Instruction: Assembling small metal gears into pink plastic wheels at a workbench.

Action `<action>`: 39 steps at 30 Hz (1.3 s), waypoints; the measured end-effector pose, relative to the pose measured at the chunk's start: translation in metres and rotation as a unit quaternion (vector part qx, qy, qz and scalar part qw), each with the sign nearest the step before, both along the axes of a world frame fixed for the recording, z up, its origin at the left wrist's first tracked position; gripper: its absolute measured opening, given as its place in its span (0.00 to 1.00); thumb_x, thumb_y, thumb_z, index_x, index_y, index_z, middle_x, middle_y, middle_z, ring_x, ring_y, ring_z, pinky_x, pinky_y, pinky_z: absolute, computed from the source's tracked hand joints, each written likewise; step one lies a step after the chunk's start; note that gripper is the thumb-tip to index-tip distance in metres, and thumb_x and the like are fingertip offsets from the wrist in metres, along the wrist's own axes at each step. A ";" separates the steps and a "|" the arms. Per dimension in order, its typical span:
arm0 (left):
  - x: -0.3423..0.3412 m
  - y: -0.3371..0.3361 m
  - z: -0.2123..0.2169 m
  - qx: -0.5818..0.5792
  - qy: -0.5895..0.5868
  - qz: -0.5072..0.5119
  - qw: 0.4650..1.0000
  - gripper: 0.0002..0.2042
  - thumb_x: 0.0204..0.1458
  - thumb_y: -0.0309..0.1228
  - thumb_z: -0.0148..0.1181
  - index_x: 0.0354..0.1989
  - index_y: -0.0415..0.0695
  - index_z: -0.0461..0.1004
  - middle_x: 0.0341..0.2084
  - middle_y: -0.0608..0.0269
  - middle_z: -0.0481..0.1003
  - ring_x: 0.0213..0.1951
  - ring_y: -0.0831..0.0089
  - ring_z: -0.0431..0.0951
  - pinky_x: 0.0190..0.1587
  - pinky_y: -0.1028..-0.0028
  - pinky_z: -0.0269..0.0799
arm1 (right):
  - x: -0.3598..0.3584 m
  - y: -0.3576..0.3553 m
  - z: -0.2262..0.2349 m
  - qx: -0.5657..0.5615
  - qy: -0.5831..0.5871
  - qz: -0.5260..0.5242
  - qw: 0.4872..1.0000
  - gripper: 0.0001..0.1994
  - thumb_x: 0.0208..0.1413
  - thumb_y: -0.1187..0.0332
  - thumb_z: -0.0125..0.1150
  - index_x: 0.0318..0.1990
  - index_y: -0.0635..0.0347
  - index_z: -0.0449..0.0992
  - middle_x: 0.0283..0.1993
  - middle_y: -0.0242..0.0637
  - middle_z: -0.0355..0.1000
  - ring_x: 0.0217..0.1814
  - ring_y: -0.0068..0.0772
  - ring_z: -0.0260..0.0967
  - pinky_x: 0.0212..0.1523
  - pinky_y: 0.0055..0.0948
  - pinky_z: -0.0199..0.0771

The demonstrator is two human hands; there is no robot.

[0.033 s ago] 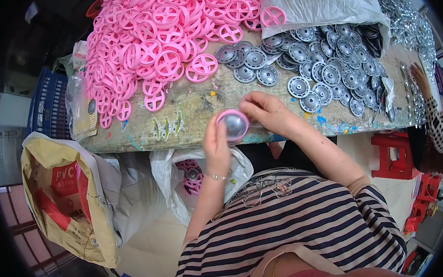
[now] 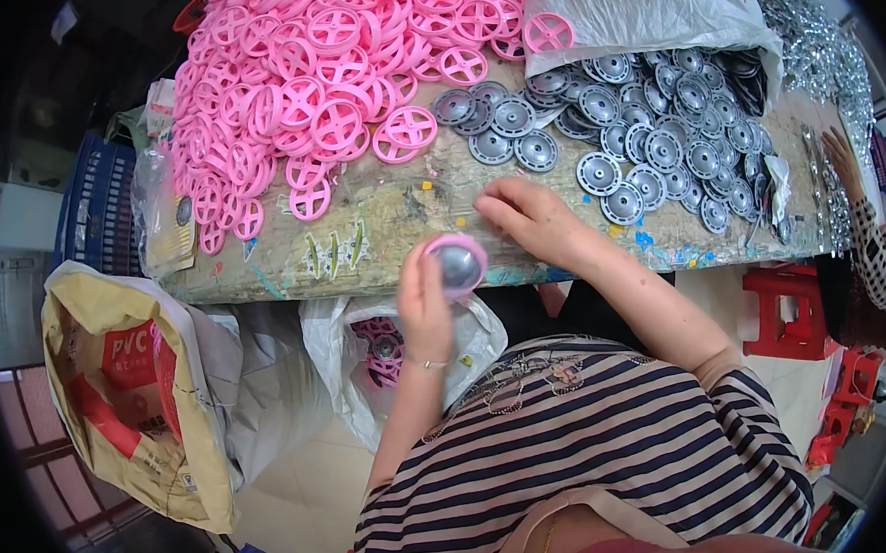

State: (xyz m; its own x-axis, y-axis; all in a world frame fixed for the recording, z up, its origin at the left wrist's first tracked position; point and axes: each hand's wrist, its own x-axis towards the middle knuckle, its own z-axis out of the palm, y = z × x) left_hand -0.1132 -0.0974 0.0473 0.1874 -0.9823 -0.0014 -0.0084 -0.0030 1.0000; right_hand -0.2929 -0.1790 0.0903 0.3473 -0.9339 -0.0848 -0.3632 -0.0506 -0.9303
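**Pink ring (image 2: 482, 255) and grey disc (image 2: 460, 267) held at the near edge of the desk (image 2: 392, 264)**

The left hand (image 2: 426, 302) grips the pink ring from its left side, thumb and fingers closed around the rim, with the grey disc's domed face showing inside it. The pair is raised in front of the person, slightly blurred. The right hand (image 2: 530, 215) is just beside it, farther and to the right, its fingers curled and thumb drawn in toward the forefinger; whether anything small is pinched there, I cannot tell. It appears apart from the ring.

For good work here, the left grip should probably stay on the outer rim, leaving the disc's face uncovered, so that any tilt shows at once. Even pressure around the disc would likely serve better than a push at one side (a lopsided fit is easy to miss on so shiny a dome). A slow turn of the rim would let the whole seam be checked.

Loose pink wheels (image 2: 337, 122) heap at the far left; grey discs (image 2: 663, 151) spread at the far right, so each hand has a supply on its own side.
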 end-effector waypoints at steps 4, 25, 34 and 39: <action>0.059 0.056 -0.008 0.015 -0.113 0.132 0.985 0.14 0.63 0.31 0.44 0.47 0.34 0.71 0.41 0.61 0.74 0.43 0.76 0.73 0.48 0.77 0.67 | 0.033 -0.041 -0.016 -0.219 0.047 0.049 0.973 0.17 0.55 0.63 0.59 0.47 0.65 0.71 0.48 0.48 0.68 0.48 0.44 0.67 0.45 0.36 0.70; -0.014 -0.049 0.026 0.042 0.297 -0.067 0.952 0.15 0.61 0.26 0.48 0.55 0.37 0.63 0.47 0.57 0.70 0.45 0.67 0.76 0.42 0.71 0.79 | 0.016 -0.026 0.027 0.009 -0.001 0.095 0.995 0.16 0.60 0.59 0.53 0.45 0.62 0.76 0.35 0.41 0.76 0.39 0.33 0.73 0.43 0.32 0.72; -0.007 -0.058 0.010 0.073 0.299 -0.085 0.948 0.15 0.64 0.33 0.43 0.54 0.38 0.64 0.46 0.53 0.72 0.45 0.64 0.78 0.47 0.66 0.78 | 0.032 -0.135 -0.027 -0.356 0.266 -0.084 0.892 0.22 0.51 0.57 0.61 0.48 0.64 0.72 0.45 0.51 0.69 0.50 0.50 0.67 0.49 0.41 0.68; -0.005 -0.057 0.007 0.071 0.324 -0.095 0.939 0.18 0.65 0.34 0.40 0.59 0.38 0.60 0.50 0.50 0.71 0.50 0.62 0.75 0.51 0.63 0.76 | 0.033 -0.143 -0.023 -0.283 0.358 -0.045 0.889 0.26 0.45 0.59 0.67 0.50 0.62 0.68 0.48 0.49 0.69 0.54 0.50 0.65 0.51 0.43 0.67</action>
State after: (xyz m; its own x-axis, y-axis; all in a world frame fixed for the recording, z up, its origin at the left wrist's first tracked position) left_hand -0.1178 -0.1542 0.0541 -0.0763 -0.9792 -0.1880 0.5879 -0.1964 0.7847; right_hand -0.2597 -0.3224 0.0670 0.3149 -0.9188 0.2381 -0.8784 -0.3771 -0.2936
